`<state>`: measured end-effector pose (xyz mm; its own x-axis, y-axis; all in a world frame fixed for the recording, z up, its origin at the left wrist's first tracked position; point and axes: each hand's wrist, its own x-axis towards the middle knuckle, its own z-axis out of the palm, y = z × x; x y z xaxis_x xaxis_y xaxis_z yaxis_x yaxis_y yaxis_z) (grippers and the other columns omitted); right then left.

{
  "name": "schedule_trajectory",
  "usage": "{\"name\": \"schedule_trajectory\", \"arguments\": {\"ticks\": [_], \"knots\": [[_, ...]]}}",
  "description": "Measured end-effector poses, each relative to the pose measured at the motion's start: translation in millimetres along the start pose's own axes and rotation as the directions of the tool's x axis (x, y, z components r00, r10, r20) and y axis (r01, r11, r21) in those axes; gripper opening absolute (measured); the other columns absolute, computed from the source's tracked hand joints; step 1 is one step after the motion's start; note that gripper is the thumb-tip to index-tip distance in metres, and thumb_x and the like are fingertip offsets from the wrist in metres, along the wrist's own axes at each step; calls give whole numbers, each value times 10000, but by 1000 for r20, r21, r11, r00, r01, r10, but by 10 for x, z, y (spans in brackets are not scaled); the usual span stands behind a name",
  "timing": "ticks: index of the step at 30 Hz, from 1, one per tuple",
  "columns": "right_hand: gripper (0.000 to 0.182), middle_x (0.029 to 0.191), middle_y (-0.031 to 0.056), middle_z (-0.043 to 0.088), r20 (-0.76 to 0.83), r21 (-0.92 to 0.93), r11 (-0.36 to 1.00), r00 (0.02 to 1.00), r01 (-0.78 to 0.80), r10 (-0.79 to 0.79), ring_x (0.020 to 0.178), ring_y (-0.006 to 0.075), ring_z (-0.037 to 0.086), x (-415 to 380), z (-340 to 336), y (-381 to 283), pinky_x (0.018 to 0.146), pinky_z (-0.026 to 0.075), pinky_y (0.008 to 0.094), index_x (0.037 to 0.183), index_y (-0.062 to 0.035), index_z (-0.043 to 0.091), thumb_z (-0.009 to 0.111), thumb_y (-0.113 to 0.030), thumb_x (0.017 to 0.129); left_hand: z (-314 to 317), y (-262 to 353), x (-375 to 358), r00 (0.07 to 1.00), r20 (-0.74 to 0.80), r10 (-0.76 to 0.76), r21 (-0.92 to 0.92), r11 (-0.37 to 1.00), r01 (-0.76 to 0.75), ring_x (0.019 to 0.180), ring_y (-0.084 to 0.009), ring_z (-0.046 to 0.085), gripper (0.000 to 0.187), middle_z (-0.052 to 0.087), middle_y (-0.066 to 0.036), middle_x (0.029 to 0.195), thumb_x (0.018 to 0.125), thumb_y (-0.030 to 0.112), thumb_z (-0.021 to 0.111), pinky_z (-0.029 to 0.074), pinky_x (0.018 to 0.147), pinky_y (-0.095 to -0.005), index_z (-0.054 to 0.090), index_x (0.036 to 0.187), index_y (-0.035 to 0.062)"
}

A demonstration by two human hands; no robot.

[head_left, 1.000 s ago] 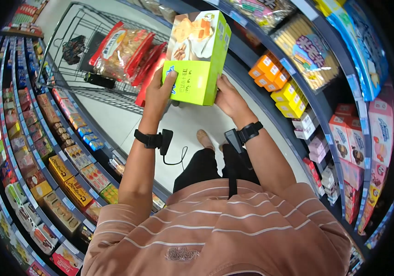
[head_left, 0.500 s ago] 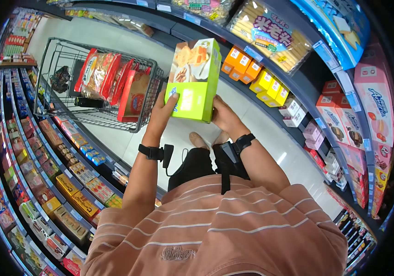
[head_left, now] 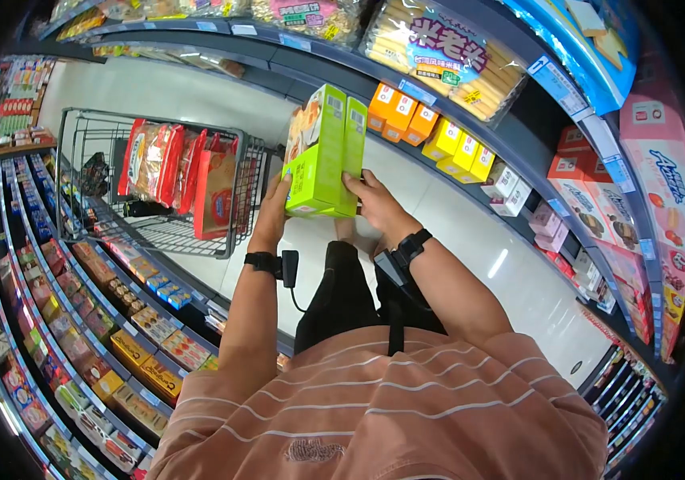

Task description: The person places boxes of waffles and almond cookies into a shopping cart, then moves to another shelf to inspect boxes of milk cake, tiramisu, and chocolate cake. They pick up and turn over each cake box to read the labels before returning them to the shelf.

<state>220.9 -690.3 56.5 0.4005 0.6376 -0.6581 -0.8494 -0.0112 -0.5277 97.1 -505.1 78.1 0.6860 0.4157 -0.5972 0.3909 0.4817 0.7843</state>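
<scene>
Two bright green snack boxes [head_left: 322, 164] are held together upright in front of me, their narrow sides showing. Part of a food picture is visible on the left box's front. My left hand [head_left: 273, 210] presses against the left side near the bottom, thumb on the front edge. On the other side my right hand [head_left: 380, 206] grips the right box, thumb on its near face. Both wrists wear black straps with small devices. Just left of my left hand is a wire shopping cart [head_left: 238, 192] holding red-and-clear bread-like packages [head_left: 154, 160] and a red-brown package [head_left: 214, 192].
A shelf at the right carries orange boxes [head_left: 398, 112], yellow boxes [head_left: 458, 148] and a large bag of rice rolls [head_left: 442, 60]. Pink packages [head_left: 654, 176] stand farther right. Stocked shelves [head_left: 110, 320] curve along the left. Pale floor tiles [head_left: 470, 248] lie between.
The boxes have turned so their sides face me and a gap line shows between the two. My right thumb has come onto the near side. The view has shifted slightly.
</scene>
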Motion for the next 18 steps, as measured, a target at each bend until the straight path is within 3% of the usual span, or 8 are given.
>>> {"name": "schedule_trajectory", "arguments": {"ticks": [6,9,15,18], "knots": [[545,1320,126,582,-10,92,994,998,64,-63,1198,207,569,298,-22,10,1036,429,327,1388,22,443,605,-334,1008,-64,51,393,998,16,-56,52,997,55,1192,-227,608,631,586,-120,1343,1009,452,534,516,943,-381,419,1484,54],[573,1326,120,583,57,189,981,997,49,-61,1186,199,574,530,-88,64,1035,423,321,1374,41,459,608,-367,1002,-74,140,474,996,-69,-60,145,987,70,1132,-183,612,647,616,-110,1283,997,451,564,514,895,-327,439,1469,27],[689,1310,147,588,27,322,944,996,70,-83,1201,212,561,741,32,114,1041,417,329,1357,70,459,661,-451,954,-242,176,855,1000,-22,-11,355,935,18,1111,-163,573,709,615,-99,1266,975,490,581,465,901,-274,434,1464,-3],[717,1312,149,583,-32,305,948,996,92,-86,1218,221,547,940,47,138,1047,413,335,1361,70,452,674,-466,940,-250,250,1038,998,65,0,318,948,-21,1232,-219,561,751,568,-136,1364,976,502,565,468,983,-347,394,1484,-24]]}}
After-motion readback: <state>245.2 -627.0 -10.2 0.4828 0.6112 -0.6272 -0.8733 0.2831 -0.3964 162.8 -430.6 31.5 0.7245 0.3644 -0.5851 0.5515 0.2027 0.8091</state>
